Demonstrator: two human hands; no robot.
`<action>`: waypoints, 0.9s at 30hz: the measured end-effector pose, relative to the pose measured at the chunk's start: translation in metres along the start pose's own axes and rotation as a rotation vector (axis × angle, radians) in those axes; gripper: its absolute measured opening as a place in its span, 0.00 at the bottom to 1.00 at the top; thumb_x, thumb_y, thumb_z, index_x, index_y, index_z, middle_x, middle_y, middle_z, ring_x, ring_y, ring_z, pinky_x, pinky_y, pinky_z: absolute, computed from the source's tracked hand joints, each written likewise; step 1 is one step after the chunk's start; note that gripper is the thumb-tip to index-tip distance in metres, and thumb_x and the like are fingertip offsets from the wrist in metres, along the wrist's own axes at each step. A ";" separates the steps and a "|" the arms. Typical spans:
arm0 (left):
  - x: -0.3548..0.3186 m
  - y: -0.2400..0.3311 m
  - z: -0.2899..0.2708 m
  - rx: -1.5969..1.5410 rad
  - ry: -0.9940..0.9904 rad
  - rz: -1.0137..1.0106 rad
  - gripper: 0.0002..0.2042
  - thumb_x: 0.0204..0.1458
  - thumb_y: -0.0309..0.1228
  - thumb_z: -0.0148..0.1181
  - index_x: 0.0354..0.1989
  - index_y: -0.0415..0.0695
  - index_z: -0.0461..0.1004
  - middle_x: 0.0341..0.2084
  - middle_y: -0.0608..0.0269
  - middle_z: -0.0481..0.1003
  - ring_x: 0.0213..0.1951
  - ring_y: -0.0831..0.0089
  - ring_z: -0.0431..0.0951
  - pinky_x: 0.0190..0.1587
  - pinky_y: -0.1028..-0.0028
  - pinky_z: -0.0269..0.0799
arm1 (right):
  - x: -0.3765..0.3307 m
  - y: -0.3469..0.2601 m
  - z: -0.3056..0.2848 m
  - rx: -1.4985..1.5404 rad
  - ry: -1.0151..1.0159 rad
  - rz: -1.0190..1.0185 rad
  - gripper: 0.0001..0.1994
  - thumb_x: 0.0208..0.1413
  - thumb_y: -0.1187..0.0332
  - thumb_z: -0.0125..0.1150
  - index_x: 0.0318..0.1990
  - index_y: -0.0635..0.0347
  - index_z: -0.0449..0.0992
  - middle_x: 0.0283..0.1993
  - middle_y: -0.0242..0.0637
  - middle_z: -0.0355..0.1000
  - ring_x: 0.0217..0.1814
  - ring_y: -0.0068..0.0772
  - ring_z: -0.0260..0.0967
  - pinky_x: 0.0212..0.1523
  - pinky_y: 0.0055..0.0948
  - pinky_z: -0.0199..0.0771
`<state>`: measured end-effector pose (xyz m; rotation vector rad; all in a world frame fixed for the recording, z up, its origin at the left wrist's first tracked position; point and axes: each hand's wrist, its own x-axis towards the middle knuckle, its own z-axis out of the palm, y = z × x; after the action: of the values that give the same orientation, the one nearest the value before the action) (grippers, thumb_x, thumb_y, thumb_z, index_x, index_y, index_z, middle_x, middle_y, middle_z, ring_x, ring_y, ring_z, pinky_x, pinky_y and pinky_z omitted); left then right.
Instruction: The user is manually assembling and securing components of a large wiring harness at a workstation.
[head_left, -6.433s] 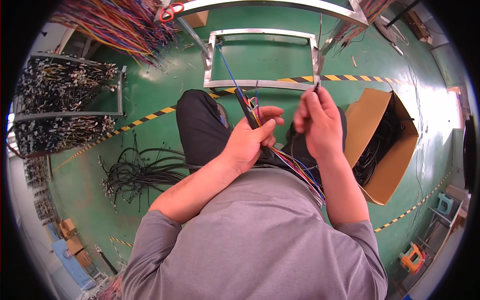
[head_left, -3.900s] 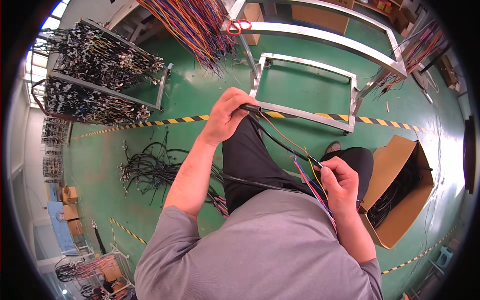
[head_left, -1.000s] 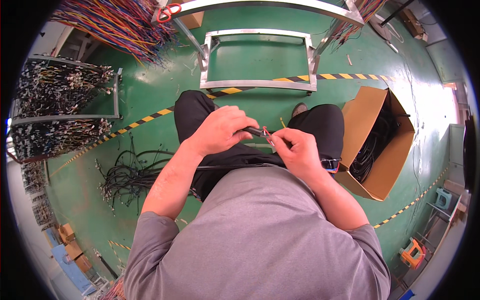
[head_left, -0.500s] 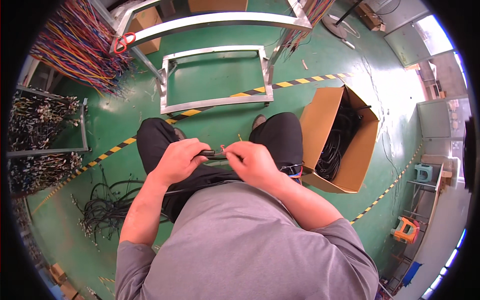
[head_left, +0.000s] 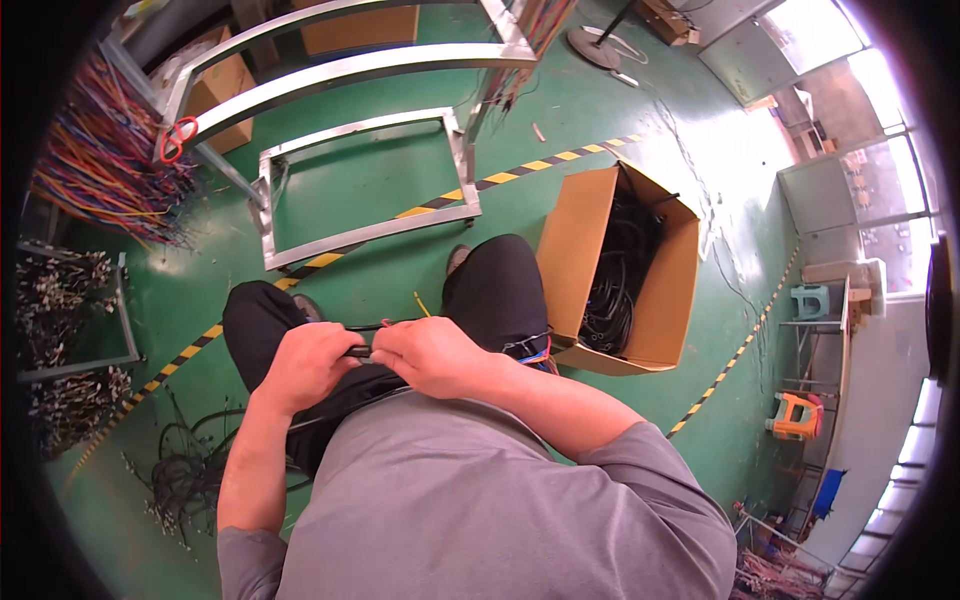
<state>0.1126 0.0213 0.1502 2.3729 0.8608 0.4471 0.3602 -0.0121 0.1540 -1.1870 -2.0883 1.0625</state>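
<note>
Over my lap, my left hand [head_left: 310, 365] is closed round a thick black cable [head_left: 357, 351], whose short dark end shows past the thumb. My right hand [head_left: 428, 358] meets it from the right, its thumb and fingers pinched together at the cable's end. The exact grip there is hidden behind the fingers. A thin dark strand runs just beyond both hands, and a yellow wire tip [head_left: 421, 304] sticks up past my right knuckles. Slack black cable crosses my lap below the hands.
A tangle of black cables [head_left: 190, 470] lies on the green floor at left. An open cardboard box [head_left: 568, 255] of coiled black cable stands by my right knee. Ahead is a metal frame [head_left: 350, 240]; coloured wires [head_left: 110, 160] hang at far left. Coloured wires [head_left: 538, 357] rest by my right thigh.
My right hand has moved in toward the left one, narrowing the gap at the cable's end. Its pinched reddish wires are now mostly hidden. The whole view has shifted and turned slightly.
</note>
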 end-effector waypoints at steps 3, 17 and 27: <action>-0.005 -0.008 0.001 -0.003 0.075 -0.031 0.13 0.48 0.31 0.69 0.42 0.43 0.76 0.29 0.55 0.74 0.34 0.48 0.76 0.38 0.56 0.72 | -0.002 0.002 -0.004 0.053 -0.045 0.067 0.09 0.66 0.64 0.58 0.39 0.60 0.75 0.35 0.48 0.77 0.40 0.57 0.76 0.41 0.52 0.75; -0.004 -0.008 0.001 0.042 0.050 -0.056 0.13 0.46 0.29 0.70 0.41 0.44 0.77 0.30 0.56 0.74 0.37 0.51 0.77 0.40 0.57 0.73 | -0.007 -0.001 -0.002 0.093 -0.077 0.201 0.11 0.67 0.62 0.58 0.38 0.61 0.77 0.35 0.49 0.77 0.41 0.59 0.76 0.43 0.54 0.74; 0.001 -0.007 0.007 0.044 0.036 -0.017 0.13 0.45 0.27 0.70 0.40 0.43 0.77 0.30 0.56 0.75 0.36 0.51 0.77 0.40 0.56 0.73 | -0.004 0.004 -0.002 0.147 -0.072 0.153 0.10 0.66 0.63 0.61 0.40 0.62 0.78 0.33 0.48 0.77 0.37 0.57 0.75 0.41 0.47 0.75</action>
<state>0.1134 0.0234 0.1407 2.4020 0.9153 0.4693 0.3657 -0.0140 0.1521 -1.2684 -1.9586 1.3228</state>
